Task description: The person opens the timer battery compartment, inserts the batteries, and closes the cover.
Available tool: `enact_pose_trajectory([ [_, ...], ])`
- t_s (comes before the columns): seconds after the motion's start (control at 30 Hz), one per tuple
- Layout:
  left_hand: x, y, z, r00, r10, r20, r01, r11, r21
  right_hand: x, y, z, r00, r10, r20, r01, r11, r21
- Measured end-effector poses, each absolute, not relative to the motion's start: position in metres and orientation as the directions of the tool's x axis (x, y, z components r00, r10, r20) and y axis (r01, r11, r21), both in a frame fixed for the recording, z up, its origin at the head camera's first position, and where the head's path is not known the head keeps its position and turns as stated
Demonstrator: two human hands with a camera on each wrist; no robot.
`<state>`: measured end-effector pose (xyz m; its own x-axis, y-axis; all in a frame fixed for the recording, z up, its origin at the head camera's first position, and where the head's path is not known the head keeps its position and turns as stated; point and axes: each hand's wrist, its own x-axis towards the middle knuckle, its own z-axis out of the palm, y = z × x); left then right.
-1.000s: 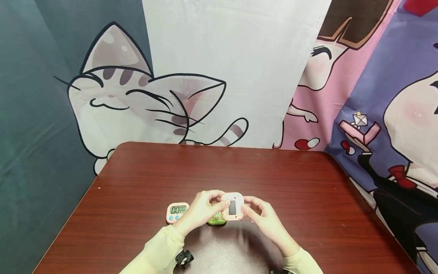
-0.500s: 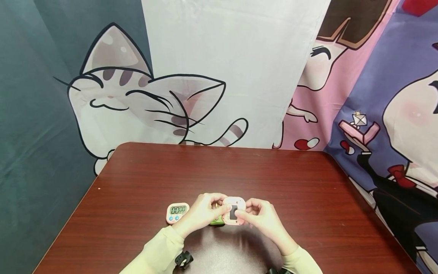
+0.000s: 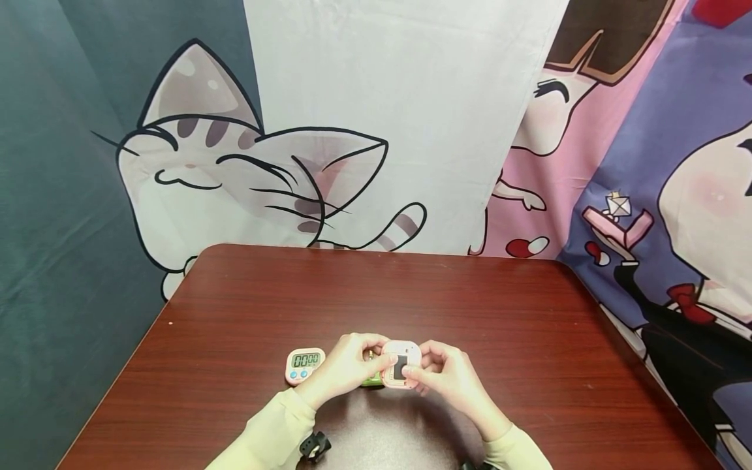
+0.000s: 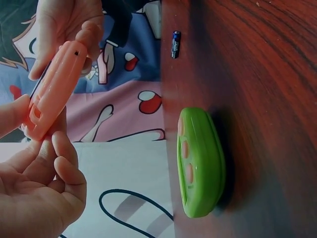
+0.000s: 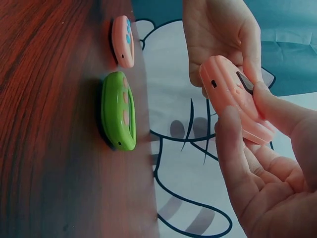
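Observation:
Both hands hold up a pink digital timer [image 3: 412,356], its back with a dark rectangular patch [image 3: 400,367] facing the head camera. My left hand [image 3: 346,364] pinches the timer's left side, thumb on the back. From the other side my right hand [image 3: 451,378] grips it, its thumb at the dark patch and its fingers behind. In the right wrist view, the timer's pink edge [image 5: 225,89] shows between the two hands. A green timer [image 4: 202,163] lies on the table below, mostly hidden behind the left hand in the head view.
A second pink timer [image 3: 305,365] with blue buttons lies left of the left hand, its display reading zeros. A small AAA-type battery [image 4: 176,44] lies on the brown table [image 3: 247,307]. A printed cartoon cloth [image 3: 376,85] hangs behind the table.
The held timer has come down slightly toward the person. My right thumb has moved from the timer's right edge onto the dark patch on its back.

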<state>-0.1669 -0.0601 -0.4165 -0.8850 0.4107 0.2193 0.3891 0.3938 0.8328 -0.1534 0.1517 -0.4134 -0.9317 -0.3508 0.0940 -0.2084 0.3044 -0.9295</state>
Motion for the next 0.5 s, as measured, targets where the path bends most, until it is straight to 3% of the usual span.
enact_pose_trajectory([
  [0.5, -0.1641, -0.0597, -0.4180, -0.883, 0.405, 0.238, 0.406, 0.403, 0.820, -0.1534, 0.1522, -0.4146, -0.913, -0.407, 0.003, -0.108, 0.233, -0.966],
])
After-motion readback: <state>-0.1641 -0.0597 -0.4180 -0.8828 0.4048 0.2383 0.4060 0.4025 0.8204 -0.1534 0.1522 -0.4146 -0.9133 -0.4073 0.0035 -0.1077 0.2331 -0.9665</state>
